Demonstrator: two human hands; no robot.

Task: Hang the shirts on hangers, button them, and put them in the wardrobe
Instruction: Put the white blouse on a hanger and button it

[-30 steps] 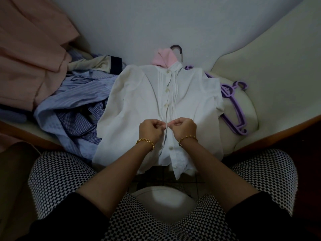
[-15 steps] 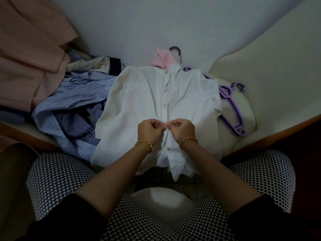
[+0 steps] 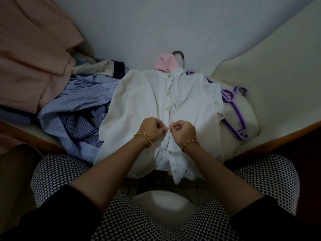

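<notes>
A white shirt (image 3: 139, 101) lies flat on the cream sofa seat (image 3: 243, 108), collar away from me, on a hanger whose dark hook (image 3: 178, 53) pokes out above a pink collar piece (image 3: 165, 62). Its upper buttons are closed. My left hand (image 3: 152, 126) and my right hand (image 3: 182, 131) meet at the placket halfway down, each pinching an edge of the white shirt's front with curled fingers. The button between them is hidden by my fingertips. Two lower buttons show below my wrists.
A heap of blue striped and checked shirts (image 3: 76, 108) lies left of the white one, with peach fabric (image 3: 31, 54) behind it. Purple hangers (image 3: 236, 110) rest on the seat to the right. My knees in checked trousers (image 3: 57, 176) are at the sofa's edge.
Both hands stay at the same spot on the placket; only the fingers shift slightly. The camera has tipped a little.
</notes>
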